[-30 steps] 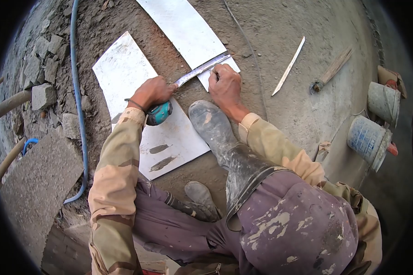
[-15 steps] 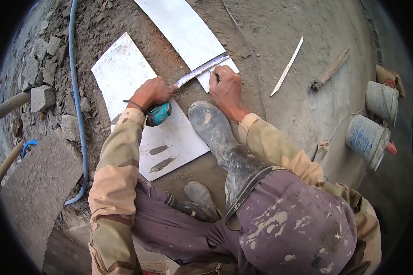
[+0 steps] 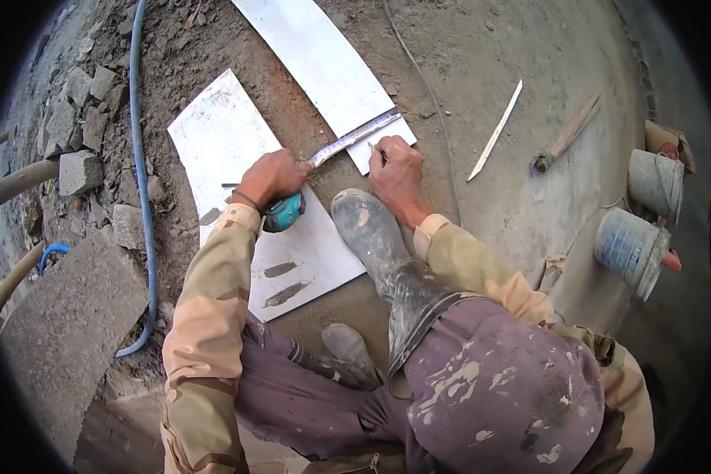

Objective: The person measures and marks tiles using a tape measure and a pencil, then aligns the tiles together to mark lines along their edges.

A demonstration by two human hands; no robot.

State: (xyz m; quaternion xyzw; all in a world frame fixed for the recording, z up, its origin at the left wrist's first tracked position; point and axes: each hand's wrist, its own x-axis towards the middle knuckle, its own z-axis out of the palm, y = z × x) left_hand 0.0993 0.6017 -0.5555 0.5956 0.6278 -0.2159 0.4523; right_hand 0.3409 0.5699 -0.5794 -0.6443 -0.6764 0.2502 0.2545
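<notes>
My left hand [image 3: 275, 177] is closed round a tape measure, whose teal case [image 3: 284, 213] shows below the palm. Its pulled-out blade [image 3: 354, 139] runs up and right across the near end of a long white board [image 3: 324, 63]. My right hand [image 3: 397, 178] is closed in a pinch on a thin marking tool [image 3: 373, 147], just below the blade at the board's end; the tool is mostly hidden by the fingers. Another white board [image 3: 221, 130] with dark smears lies under and beside my left hand.
A blue hose [image 3: 140, 158] runs down the left, beside broken stones [image 3: 79, 172] and a rough slab [image 3: 79, 316]. On the right are a thin white strip [image 3: 496, 130], a wooden-handled brush [image 3: 565, 136] and two buckets [image 3: 628, 246]. My boot [image 3: 367, 229] stands between the hands.
The view has shifted slightly, so both hands and the boards appear lower. My right hand has moved a little away from the blade; both grips look unchanged.
</notes>
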